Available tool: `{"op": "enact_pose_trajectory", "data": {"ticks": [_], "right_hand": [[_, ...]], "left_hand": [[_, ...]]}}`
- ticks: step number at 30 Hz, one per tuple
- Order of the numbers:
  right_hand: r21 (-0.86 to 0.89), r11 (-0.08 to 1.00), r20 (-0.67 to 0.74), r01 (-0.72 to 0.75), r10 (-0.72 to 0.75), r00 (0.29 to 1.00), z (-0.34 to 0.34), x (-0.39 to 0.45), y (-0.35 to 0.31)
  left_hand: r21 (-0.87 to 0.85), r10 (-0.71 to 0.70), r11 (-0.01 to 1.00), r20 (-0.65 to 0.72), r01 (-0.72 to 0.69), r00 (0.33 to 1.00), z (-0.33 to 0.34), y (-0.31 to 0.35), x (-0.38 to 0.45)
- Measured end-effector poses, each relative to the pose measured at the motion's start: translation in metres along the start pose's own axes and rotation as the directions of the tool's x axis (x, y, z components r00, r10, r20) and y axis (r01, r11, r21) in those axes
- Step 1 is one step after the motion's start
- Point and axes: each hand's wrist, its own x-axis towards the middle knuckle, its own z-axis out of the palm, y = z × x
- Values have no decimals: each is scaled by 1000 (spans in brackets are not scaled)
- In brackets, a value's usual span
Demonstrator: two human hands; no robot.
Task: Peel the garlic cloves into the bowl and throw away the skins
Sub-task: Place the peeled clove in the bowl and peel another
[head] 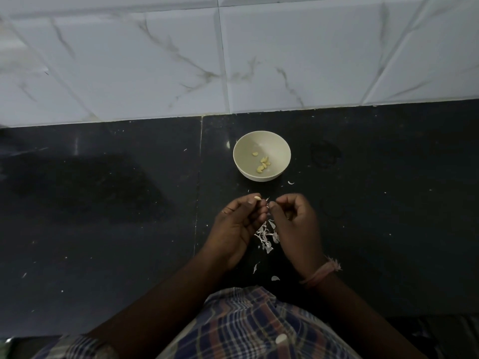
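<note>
A small pale garlic clove (257,198) sits at the tips of the left hand (239,224), pinched between thumb and forefinger above the dark speckled stone countertop (103,229), its smooth cream end poking out past the fingertips. The right hand (295,221) is just beside it, fingers curled inward with thumb and forefinger tips pressed together close to the clove; it seems to nip a thin sliver of skin, though the dim light makes this hard to confirm. Below and between the hands lies a loose pile of whitish papery skins (265,235). Beyond the fingers stands a round cream bowl (261,141) holding several yellowish peeled cloves (263,163), near a white marbled tile wall (233,60).
</note>
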Motion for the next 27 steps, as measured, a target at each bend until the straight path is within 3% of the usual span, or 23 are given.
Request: {"op": "enact_pose_trajectory", "data": {"ticks": [7, 19, 27], "right_hand": [[-154, 920, 67, 359, -353, 933, -1, -1, -5], [-285, 837, 96, 468, -461, 882, 2, -2, -7], [-339, 781, 125, 525, -516, 848, 1, 2, -3]], "left_hand": [[143, 166, 974, 61, -174, 984, -1, -5, 2], [163, 222, 959, 73, -231, 972, 0, -7, 0], [104, 177, 978, 54, -182, 983, 2, -4, -1]]}}
